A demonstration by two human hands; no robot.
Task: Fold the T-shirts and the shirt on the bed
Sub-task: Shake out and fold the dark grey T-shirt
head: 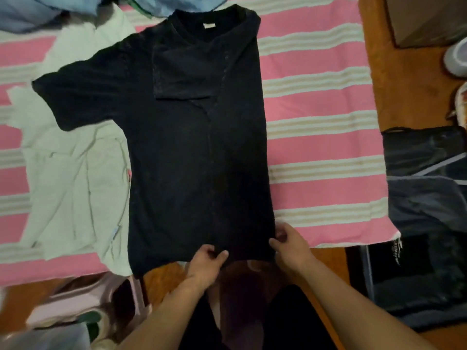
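Black tee (197, 157) hem is pinched by both hands, left hand (206, 263) and right hand (290, 245), fingers curled on it, likely to tension it flat for folding.

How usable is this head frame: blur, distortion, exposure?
Head view: wide-angle bowing bends the striped bedspread edges; corners smear, bottom left worst; black T-shirt is underexposed, folds barely readable; left hand and right hand at its hem reasonably sharp; no glare.
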